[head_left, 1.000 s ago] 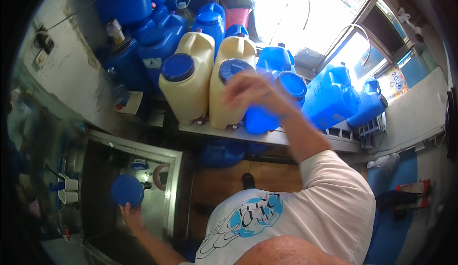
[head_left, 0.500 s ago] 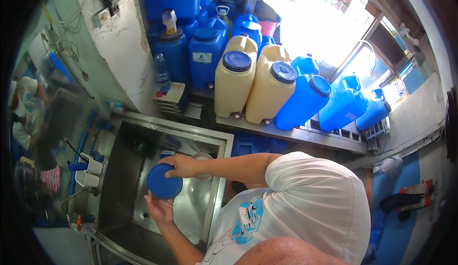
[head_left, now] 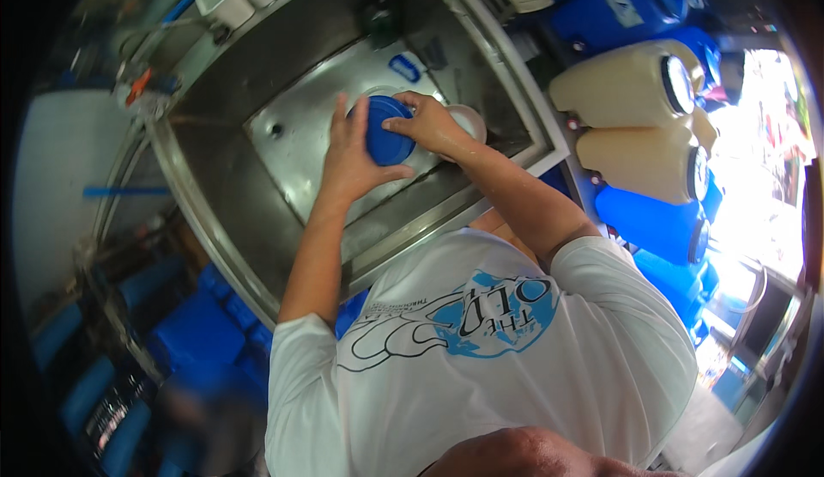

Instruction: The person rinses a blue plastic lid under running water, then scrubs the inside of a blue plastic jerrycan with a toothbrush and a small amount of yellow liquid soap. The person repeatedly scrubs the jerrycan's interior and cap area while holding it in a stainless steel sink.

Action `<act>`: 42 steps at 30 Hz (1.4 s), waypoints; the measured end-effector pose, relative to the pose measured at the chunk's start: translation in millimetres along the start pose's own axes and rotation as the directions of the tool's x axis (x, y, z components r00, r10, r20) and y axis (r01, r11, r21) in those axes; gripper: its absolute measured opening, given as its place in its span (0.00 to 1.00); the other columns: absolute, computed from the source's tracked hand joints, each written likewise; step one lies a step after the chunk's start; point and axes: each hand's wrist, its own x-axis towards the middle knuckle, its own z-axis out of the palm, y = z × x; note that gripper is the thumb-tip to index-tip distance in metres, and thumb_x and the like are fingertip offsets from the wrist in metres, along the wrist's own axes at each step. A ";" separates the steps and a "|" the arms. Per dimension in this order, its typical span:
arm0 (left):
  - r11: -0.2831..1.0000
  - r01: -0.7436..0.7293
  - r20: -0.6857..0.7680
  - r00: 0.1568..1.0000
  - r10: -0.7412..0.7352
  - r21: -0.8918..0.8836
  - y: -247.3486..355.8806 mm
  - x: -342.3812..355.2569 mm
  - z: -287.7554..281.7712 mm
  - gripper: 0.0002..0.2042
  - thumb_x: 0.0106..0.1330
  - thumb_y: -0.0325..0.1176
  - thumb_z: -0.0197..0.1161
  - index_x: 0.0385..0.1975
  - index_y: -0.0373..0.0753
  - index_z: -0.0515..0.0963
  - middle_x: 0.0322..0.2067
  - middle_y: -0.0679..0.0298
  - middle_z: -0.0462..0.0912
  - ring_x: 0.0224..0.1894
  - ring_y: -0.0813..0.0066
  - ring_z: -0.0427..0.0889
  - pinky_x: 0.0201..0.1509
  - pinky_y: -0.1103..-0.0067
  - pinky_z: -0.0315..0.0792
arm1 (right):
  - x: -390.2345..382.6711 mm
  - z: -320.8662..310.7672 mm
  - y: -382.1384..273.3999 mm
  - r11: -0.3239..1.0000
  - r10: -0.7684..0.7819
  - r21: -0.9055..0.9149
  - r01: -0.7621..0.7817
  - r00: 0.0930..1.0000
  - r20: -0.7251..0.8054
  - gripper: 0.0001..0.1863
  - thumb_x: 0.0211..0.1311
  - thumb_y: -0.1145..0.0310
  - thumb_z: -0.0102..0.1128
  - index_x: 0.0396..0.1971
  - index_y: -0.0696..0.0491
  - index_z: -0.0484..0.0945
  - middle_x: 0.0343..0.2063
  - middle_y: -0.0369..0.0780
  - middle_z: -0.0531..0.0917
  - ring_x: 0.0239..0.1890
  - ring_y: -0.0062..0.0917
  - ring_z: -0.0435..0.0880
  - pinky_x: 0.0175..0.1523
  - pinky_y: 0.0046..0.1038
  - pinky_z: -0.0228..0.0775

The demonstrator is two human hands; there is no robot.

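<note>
My right hand (head_left: 433,125) grips a round blue lid (head_left: 386,142) over the basin of the steel sink (head_left: 206,151), with the thumb across its top. Beside the lid’s left edge, my left hand (head_left: 350,151) has its fingers upright and apart and its thumb stretched out, touching or very close to it. Behind the right hand, a pale round item (head_left: 470,125) is partly hidden. A small blue object (head_left: 403,67) lies farther back in the basin, near a dark green item (head_left: 379,22) at the back wall.
Cream jugs (head_left: 618,82) and blue jugs (head_left: 652,219) line the ledge at the right, beside a bright opening. White holders (head_left: 225,3) and an orange-handled valve (head_left: 139,86) are at the sink's upper left. More blue containers (head_left: 193,331) sit at the lower left.
My right hand came from the jugs onto the lid in the sink. My left hand, earlier under the lid, now rises at its left with fingers spread. The view has swung toward the sink.
</note>
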 end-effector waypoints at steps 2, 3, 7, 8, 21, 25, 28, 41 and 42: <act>0.997 0.080 0.001 0.997 -0.080 0.018 2.3 -5.9 -2.8 0.63 0.34 0.48 0.85 0.74 0.46 0.51 0.73 0.43 0.49 0.73 0.43 0.56 0.70 0.57 0.65 | 1.1 11.0 -4.1 0.995 0.014 0.101 -0.023 0.996 0.088 0.24 0.61 0.60 0.70 0.51 0.60 0.80 0.39 0.43 0.86 0.40 0.24 0.85 0.46 0.26 0.78; 0.993 0.112 -0.007 0.994 -0.112 0.025 -1.7 -3.8 -3.2 0.63 0.35 0.46 0.85 0.74 0.46 0.51 0.72 0.43 0.50 0.72 0.42 0.57 0.70 0.57 0.65 | 2.2 9.4 -16.6 0.989 0.013 0.145 -0.032 0.992 0.126 0.23 0.63 0.59 0.69 0.51 0.59 0.80 0.39 0.41 0.86 0.39 0.22 0.84 0.45 0.25 0.77; -0.119 0.262 0.280 0.945 -0.172 -0.958 -74.4 -21.2 -9.8 0.50 0.49 0.55 0.78 0.69 0.36 0.61 0.61 0.57 0.74 0.60 0.60 0.77 0.64 0.64 0.74 | 25.9 -20.4 0.1 0.882 0.144 0.419 -0.217 0.969 0.199 0.14 0.70 0.56 0.60 0.46 0.50 0.81 0.38 0.31 0.83 0.40 0.15 0.80 0.44 0.22 0.71; -0.140 0.238 0.260 0.949 -0.176 -0.961 -74.8 -24.4 -9.3 0.49 0.50 0.57 0.77 0.68 0.35 0.63 0.59 0.57 0.76 0.60 0.62 0.77 0.64 0.65 0.74 | 29.0 -24.1 2.6 0.827 0.179 0.463 -0.319 0.930 0.320 0.13 0.70 0.59 0.60 0.48 0.49 0.79 0.41 0.31 0.82 0.44 0.16 0.79 0.49 0.22 0.70; 0.440 0.194 0.324 0.914 0.243 -0.877 -31.1 95.0 -27.8 0.56 0.51 0.64 0.72 0.75 0.38 0.53 0.68 0.56 0.65 0.65 0.66 0.69 0.67 0.70 0.65 | 54.9 -46.0 -7.0 0.263 -0.021 0.904 -0.336 0.935 0.354 0.41 0.67 0.33 0.45 0.67 0.53 0.67 0.63 0.46 0.74 0.65 0.40 0.73 0.70 0.47 0.61; 0.741 0.061 0.160 0.985 0.063 -0.669 14.5 201.7 -78.3 0.49 0.54 0.57 0.73 0.74 0.41 0.57 0.70 0.52 0.62 0.68 0.61 0.66 0.71 0.68 0.61 | 83.5 -74.2 55.2 0.326 0.000 0.905 -0.273 0.957 0.288 0.37 0.65 0.38 0.54 0.63 0.52 0.71 0.60 0.45 0.77 0.58 0.38 0.78 0.59 0.49 0.71; 0.902 -0.006 -0.195 0.977 -0.087 -0.432 3.5 293.7 -112.9 0.60 0.51 0.65 0.72 0.76 0.36 0.48 0.70 0.46 0.62 0.71 0.55 0.65 0.71 0.66 0.61 | 93.8 -47.0 68.4 0.900 0.163 0.411 -0.142 0.986 -0.017 0.38 0.58 0.40 0.64 0.63 0.49 0.73 0.66 0.50 0.69 0.69 0.42 0.66 0.67 0.49 0.63; 0.404 -0.020 -0.212 0.874 -0.438 -0.915 1.4 313.0 -99.9 0.39 0.55 0.68 0.67 0.61 0.47 0.73 0.51 0.64 0.80 0.50 0.67 0.77 0.55 0.62 0.69 | 120.5 33.3 133.1 0.563 -0.301 -0.775 0.288 0.944 0.132 0.36 0.49 0.44 0.71 0.59 0.40 0.77 0.70 0.48 0.60 0.74 0.48 0.53 0.73 0.55 0.46; 0.386 -0.016 -0.174 0.910 -0.377 -0.922 -13.7 319.7 -100.0 0.37 0.57 0.68 0.66 0.61 0.51 0.73 0.49 0.67 0.81 0.50 0.69 0.77 0.53 0.65 0.70 | 121.1 35.5 133.0 0.553 -0.295 -0.780 0.292 0.944 0.145 0.36 0.50 0.43 0.71 0.60 0.40 0.77 0.70 0.48 0.60 0.74 0.48 0.52 0.73 0.55 0.45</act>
